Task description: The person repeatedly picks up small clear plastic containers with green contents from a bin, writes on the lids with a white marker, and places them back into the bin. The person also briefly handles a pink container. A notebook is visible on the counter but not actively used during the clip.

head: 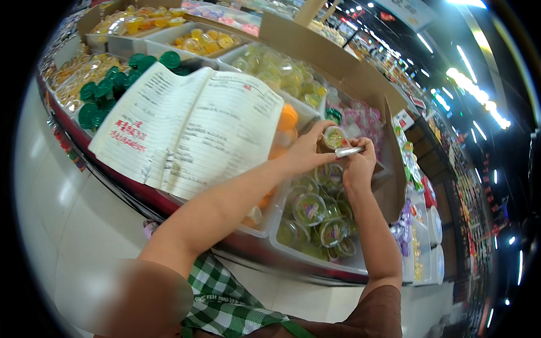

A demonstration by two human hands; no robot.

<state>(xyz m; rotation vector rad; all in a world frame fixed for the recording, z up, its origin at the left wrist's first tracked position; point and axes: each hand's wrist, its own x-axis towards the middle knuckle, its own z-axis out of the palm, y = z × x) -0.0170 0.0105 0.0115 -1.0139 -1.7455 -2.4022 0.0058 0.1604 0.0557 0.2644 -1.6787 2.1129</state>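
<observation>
My left hand (310, 148) grips a small clear jelly cup (334, 137) with pale green contents, its lid facing up. Close against it, my right hand (359, 158) pinches a slim silvery-white object (349, 151), perhaps a pen; its exact kind cannot be told. An open lined notebook (192, 122) with dark handwriting and some red writing lies across the bins to the left of my hands. Below my hands, a clear plastic bin holds green jelly cups (310, 209). Orange jelly cups (287, 118) show partly from under the notebook's right edge.
Green-lidded cups (103, 88) lie left of the notebook. Behind it stand bins of yellow jelly cups (205, 41) and pale green cups (274, 67). Pink-purple cups (361, 118) sit beyond my hands, beside a cardboard divider (329, 55). The display's dark red edge (296, 262) runs before me.
</observation>
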